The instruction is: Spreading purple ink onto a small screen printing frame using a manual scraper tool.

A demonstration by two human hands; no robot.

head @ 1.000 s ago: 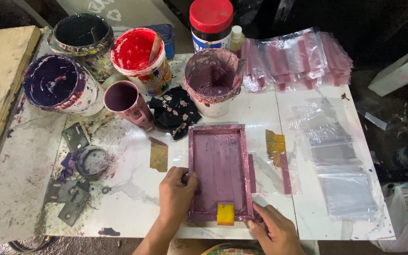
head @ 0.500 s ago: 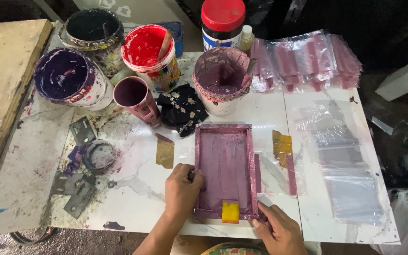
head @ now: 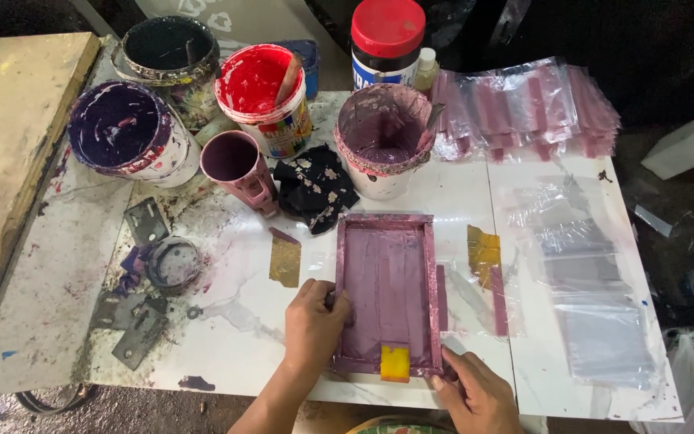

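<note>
Left hand (head: 312, 325) is clamped on the left rail of the purple frame (head: 387, 293), right hand (head: 475, 394) pinching its near right corner, and the frame lies flat on the white counter (head: 234, 321) with a yellow squeegee (head: 395, 362) at its near edge. Grip looks light, so I'd guess the frame could skid on that slick top and smear the print. Further back the mug (head: 234, 165) and open paint tubs (head: 379, 137) crowd close, so a bump could spill ink.

Both hands bare: left hand (head: 313, 328), right hand (head: 475, 394); forearms bare, no rings or watch visible.
</note>
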